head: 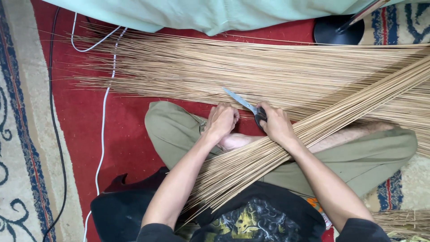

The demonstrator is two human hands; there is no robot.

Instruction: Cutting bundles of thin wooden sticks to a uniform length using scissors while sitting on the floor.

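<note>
My right hand (277, 123) grips the scissors (245, 105) by their black handles, blades pointing up-left, while my left hand (220, 121) closes just beside them on the thin-stick bundle (251, 163) slanting across my lap over the red carpet (127, 130).

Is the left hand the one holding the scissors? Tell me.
No, the scissors are held by the right hand, gripping their black handle, while the left hand is closed beside it above the bundle of sticks.
</note>
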